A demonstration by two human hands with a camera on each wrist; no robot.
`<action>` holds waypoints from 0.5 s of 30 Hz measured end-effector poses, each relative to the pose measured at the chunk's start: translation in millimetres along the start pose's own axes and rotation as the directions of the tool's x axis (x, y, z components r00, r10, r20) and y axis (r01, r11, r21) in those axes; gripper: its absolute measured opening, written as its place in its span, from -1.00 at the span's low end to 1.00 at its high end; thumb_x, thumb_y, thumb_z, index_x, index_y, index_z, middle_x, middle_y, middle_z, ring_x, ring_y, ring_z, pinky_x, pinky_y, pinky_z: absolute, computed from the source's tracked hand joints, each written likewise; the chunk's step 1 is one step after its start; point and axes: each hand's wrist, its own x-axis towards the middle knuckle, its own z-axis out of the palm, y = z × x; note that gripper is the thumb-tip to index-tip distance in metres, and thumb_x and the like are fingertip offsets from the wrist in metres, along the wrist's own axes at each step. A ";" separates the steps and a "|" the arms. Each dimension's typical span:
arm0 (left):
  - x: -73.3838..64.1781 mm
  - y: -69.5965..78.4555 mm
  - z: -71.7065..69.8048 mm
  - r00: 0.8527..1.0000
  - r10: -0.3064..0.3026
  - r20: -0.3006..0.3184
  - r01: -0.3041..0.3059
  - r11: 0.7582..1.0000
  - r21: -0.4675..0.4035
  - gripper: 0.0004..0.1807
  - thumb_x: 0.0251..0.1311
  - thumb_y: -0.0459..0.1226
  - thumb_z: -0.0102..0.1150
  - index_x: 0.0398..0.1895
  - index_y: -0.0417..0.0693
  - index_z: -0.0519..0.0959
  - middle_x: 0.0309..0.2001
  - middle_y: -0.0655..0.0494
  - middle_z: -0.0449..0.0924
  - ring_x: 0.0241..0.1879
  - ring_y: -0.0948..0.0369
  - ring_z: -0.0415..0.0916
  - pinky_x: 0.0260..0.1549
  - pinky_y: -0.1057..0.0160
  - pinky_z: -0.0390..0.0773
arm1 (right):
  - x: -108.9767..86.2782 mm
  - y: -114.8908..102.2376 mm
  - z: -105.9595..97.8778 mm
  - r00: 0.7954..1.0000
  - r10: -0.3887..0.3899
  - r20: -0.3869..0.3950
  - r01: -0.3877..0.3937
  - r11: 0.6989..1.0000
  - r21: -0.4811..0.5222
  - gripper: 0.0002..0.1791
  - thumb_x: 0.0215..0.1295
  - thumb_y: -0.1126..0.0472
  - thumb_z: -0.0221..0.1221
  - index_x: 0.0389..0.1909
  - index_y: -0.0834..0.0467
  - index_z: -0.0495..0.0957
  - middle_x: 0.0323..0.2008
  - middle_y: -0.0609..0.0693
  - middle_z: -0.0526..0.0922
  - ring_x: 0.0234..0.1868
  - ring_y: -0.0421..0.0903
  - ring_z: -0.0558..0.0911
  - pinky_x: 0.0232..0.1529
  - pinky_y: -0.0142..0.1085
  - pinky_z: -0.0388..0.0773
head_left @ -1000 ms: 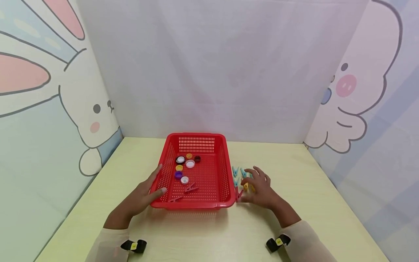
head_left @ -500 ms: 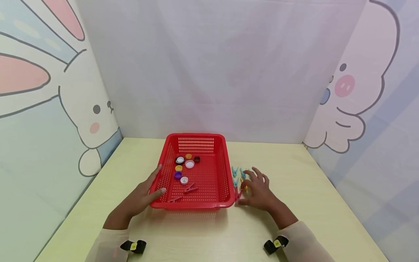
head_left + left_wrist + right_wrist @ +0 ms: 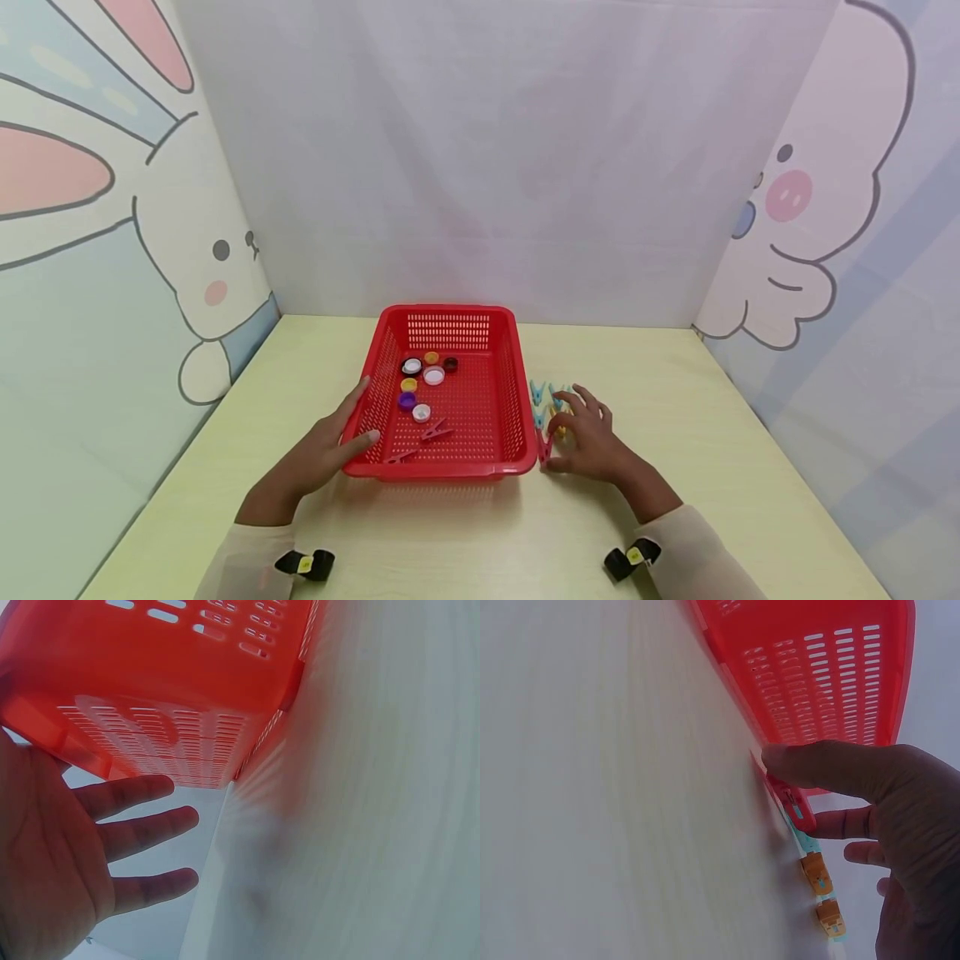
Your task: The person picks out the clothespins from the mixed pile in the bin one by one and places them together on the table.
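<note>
A red plastic basket stands on the table with several bottle caps, such as a purple cap and a white cap, and two pinkish-red clothespins inside. My left hand rests at its left rim, thumb over the edge; in the left wrist view three fingers stretch out straight beneath the wall. To the right of the basket, my right hand pinches a red clothespin between thumb and index finger, low over the table. Under and beyond its fingers lie yellow clothespins and light blue clothespins.
The pale wooden table extends around the basket. A grey-white cloth hangs behind it. Cartoon-printed panels flank both sides, one with a rabbit.
My right hand has shifted slightly left and down, and its thumb and index finger have closed on the red clothespin beside the basket. My left hand stays at the rim.
</note>
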 end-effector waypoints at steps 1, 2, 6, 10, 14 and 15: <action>-0.1 -0.2 0.3 1.000 -0.004 -0.002 0.004 1.000 0.001 0.16 0.43 0.09 0.30 0.84 0.16 -0.26 0.22 -0.15 0.61 -0.02 0.13 0.66 -0.10 0.21 0.85 | 0.0 0.4 0.2 1.000 0.000 0.003 0.000 1.000 -0.001 -0.53 -0.20 -0.24 0.67 -0.27 -0.25 0.70 0.57 0.15 0.43 0.71 0.38 0.03 0.53 0.60 0.00; -0.2 -0.6 0.5 1.000 -0.008 -0.004 0.008 1.000 0.001 0.16 0.43 0.09 0.30 0.84 0.17 -0.26 0.22 -0.15 0.61 -0.02 0.14 0.65 -0.10 0.21 0.85 | -0.1 0.7 0.4 1.000 0.000 0.007 0.000 1.000 0.000 -0.53 -0.20 -0.23 0.67 -0.26 -0.25 0.69 0.57 0.14 0.42 0.72 0.38 0.02 0.53 0.60 -0.01; -0.3 -1.7 1.5 1.000 -0.023 -0.010 0.023 1.000 0.009 0.15 0.44 0.09 0.29 0.84 0.18 -0.25 0.22 -0.15 0.60 -0.01 0.12 0.65 -0.09 0.22 0.85 | -0.1 1.2 0.5 1.000 0.002 0.018 -0.003 1.000 0.017 -0.51 -0.20 -0.22 0.67 -0.24 -0.24 0.70 0.58 0.14 0.40 0.72 0.38 0.01 0.53 0.60 -0.05; -0.3 -1.7 1.6 1.000 -0.021 -0.008 0.021 1.000 0.016 0.14 0.45 0.09 0.28 0.84 0.17 -0.26 0.20 -0.14 0.61 -0.02 0.10 0.65 -0.09 0.22 0.85 | 0.0 1.5 0.6 1.000 0.003 0.026 -0.004 1.000 0.029 -0.49 -0.18 -0.22 0.67 -0.19 -0.22 0.71 0.59 0.14 0.39 0.72 0.38 0.00 0.53 0.59 -0.06; -0.7 -0.5 1.2 1.000 -0.015 -0.006 0.015 1.000 0.015 0.15 0.44 0.09 0.29 0.84 0.17 -0.26 0.19 -0.13 0.62 -0.03 0.11 0.65 -0.09 0.22 0.85 | -0.3 0.9 -0.1 1.000 0.004 0.030 -0.005 1.000 0.026 -0.47 -0.17 -0.23 0.67 -0.15 -0.21 0.72 0.59 0.15 0.39 0.72 0.38 0.00 0.53 0.59 -0.07; -0.7 0.1 0.9 1.000 -0.011 -0.004 0.011 1.000 0.014 0.16 0.44 0.08 0.29 0.84 0.17 -0.26 0.19 -0.13 0.61 -0.02 0.11 0.65 -0.10 0.22 0.85 | -0.4 0.8 -0.4 1.000 0.003 0.028 -0.004 1.000 0.024 -0.47 -0.17 -0.24 0.67 -0.15 -0.21 0.72 0.58 0.15 0.39 0.72 0.38 0.00 0.53 0.59 -0.07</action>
